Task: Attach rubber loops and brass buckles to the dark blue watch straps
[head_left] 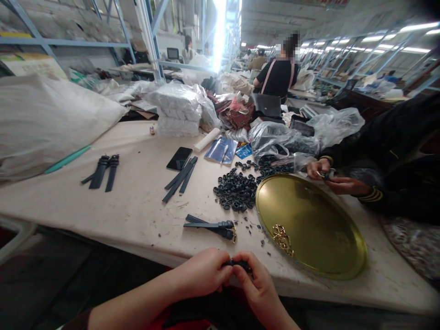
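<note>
My left hand point(202, 272) and my right hand point(256, 284) meet at the near table edge, both pinching one small dark strap piece point(239, 263) between the fingertips. Just beyond them lie two finished dark straps with gold buckles point(215, 227). A heap of small black loops point(237, 188) sits further out. To the right rests a round gold tray point(309, 224) holding a few gold buckles point(282, 238).
Loose dark straps point(180, 178) and a strap pair point(103, 172) lie at the left, near a black phone point(179, 158). A co-worker's hands point(332, 176) work at the right. Plastic bags point(285, 137), white bundles point(178, 110) and a large white sack point(44, 119) crowd the far side.
</note>
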A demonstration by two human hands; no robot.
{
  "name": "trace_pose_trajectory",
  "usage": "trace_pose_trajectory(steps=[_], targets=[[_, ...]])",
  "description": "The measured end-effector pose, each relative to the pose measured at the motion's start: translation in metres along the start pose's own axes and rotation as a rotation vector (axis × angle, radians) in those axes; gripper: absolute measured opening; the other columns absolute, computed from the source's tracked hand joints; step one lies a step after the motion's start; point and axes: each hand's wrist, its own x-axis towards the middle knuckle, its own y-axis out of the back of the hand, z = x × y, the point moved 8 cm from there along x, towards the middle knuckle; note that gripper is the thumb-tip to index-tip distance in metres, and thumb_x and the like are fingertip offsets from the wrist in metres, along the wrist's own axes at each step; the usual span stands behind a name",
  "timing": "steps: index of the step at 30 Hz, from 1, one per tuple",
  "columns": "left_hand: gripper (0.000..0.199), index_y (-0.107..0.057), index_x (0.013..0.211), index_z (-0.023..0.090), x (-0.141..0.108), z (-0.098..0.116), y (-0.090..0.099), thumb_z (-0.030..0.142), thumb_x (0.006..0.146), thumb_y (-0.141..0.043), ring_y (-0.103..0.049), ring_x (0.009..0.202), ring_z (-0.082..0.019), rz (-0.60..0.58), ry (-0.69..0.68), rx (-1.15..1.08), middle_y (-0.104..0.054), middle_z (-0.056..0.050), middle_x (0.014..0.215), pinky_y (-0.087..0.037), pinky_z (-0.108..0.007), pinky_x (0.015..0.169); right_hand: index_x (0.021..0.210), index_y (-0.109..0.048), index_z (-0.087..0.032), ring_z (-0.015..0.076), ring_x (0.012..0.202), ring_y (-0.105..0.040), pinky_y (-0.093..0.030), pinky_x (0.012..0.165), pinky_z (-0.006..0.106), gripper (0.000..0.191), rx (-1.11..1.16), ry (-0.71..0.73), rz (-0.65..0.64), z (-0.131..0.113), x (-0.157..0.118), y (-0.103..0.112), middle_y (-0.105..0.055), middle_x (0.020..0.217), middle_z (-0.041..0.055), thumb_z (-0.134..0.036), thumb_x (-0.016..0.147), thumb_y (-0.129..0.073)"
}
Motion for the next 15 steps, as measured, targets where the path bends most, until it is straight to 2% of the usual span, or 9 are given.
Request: trace_pose_trajectory(steps=[3,6,8,11,13,15], targets=[[0.031,-0.060,0.076,0.018,0.007,0.000,0.026,0.039,0.082,-0.039,-0.055,0.059,-0.014,0.070,-0.049,0.190,-0.064,-0.002,0.068,-0.032,-0.021,0.049,0.097,-0.051,-0.018,0.0128,0.074,-0.058,-0.046,0.063,0.022,0.027,0.007,0.010,0.017,-0.006,0.016,-0.002,-0.061,0.084,0.0034,-0.040,0.084,-0.040],[0.028,-0.062,0.080,0.020,0.018,-0.003,0.070,0.044,0.079,-0.048,-0.055,0.068,-0.017,0.329,-0.095,0.382,-0.063,-0.003,0.075,-0.033,-0.024,0.055,0.099,-0.051,-0.018,0.0152,0.077,-0.057,-0.047,0.067,0.027,0.029,-0.124,0.059,0.110,-0.018,0.049,0.006,-0.061,0.085,0.0049,-0.039,0.086,-0.037],[0.024,-0.061,0.088,0.021,0.025,-0.005,0.092,0.041,0.080,-0.049,-0.055,0.074,-0.018,0.496,-0.150,0.461,-0.063,-0.003,0.081,-0.036,-0.025,0.062,0.095,-0.055,-0.018,0.0177,0.084,-0.055,-0.046,0.075,0.033,0.028,-0.273,0.107,0.167,-0.024,0.074,0.008,-0.060,0.090,0.0069,-0.036,0.086,-0.035],[0.021,-0.062,0.081,0.018,0.037,-0.012,0.101,0.028,0.084,-0.044,-0.053,0.079,-0.018,0.603,-0.238,0.588,-0.060,-0.005,0.080,-0.038,-0.028,0.071,0.100,-0.057,-0.018,0.0210,0.100,-0.050,-0.042,0.087,0.040,0.029,-0.454,0.197,0.176,-0.024,0.101,-0.004,-0.055,0.107,0.0100,-0.032,0.086,-0.036],[0.023,-0.061,0.074,0.017,0.043,-0.021,0.104,0.026,0.085,-0.043,-0.051,0.078,-0.018,0.613,-0.272,0.627,-0.058,-0.006,0.078,-0.038,-0.029,0.072,0.107,-0.055,-0.018,0.0216,0.103,-0.049,-0.043,0.089,0.041,0.030,-0.524,0.250,0.159,-0.018,0.108,-0.016,-0.054,0.111,0.0106,-0.032,0.085,-0.039],[0.024,-0.061,0.078,0.017,0.044,-0.029,0.120,0.028,0.087,-0.040,-0.051,0.081,-0.018,0.641,-0.277,0.628,-0.058,-0.006,0.082,-0.039,-0.029,0.075,0.111,-0.053,-0.018,0.0216,0.102,-0.050,-0.044,0.088,0.041,0.031,-0.576,0.279,0.152,-0.010,0.108,-0.026,-0.055,0.110,0.0104,-0.031,0.084,-0.042]])
